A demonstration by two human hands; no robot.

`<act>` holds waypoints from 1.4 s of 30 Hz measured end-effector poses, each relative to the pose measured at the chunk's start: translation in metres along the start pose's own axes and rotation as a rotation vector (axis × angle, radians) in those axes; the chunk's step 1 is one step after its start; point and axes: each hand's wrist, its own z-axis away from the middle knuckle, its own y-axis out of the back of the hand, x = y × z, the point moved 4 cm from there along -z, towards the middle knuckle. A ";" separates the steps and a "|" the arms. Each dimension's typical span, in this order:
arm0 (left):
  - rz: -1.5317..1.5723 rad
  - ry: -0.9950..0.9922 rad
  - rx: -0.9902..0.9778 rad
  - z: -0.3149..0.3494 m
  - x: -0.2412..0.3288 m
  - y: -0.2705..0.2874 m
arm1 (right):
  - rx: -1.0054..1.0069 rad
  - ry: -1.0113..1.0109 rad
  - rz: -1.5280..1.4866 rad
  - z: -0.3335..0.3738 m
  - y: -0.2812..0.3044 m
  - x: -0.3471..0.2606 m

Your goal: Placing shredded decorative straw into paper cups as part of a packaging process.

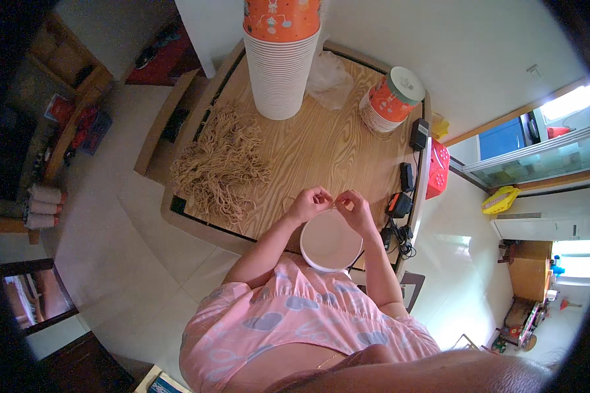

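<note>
At the table's near edge a white paper bucket (332, 243) stands against my body, its open mouth facing up. Both hands meet over the bucket's far rim, fingers pinched close together. Between my left hand (311, 204) and my right hand (354, 211) runs a short piece of thin tan cord (334, 206), gripped from both sides. How the cord passes through the fingers is too small to tell. A large heap of the same tan cords (223, 164) lies to the left on the table.
A tall stack of nested paper buckets (278, 75) rises at the back. Behind it lies a clear plastic bag (331, 78). Another orange bucket stack (390, 105) stands back right. Black power adapters (406, 177) and cables (400, 239) line the right edge of the wooden table (308, 157).
</note>
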 end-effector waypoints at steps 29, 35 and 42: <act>0.211 0.260 0.034 -0.001 -0.024 0.007 | -0.056 -0.295 -0.294 -0.003 -0.030 0.031; 0.258 0.212 -0.002 0.000 -0.028 0.002 | -0.097 -0.284 -0.137 -0.001 -0.029 0.034; 0.309 0.292 -0.155 0.003 -0.017 0.000 | -0.085 -0.307 -0.259 0.003 -0.025 0.031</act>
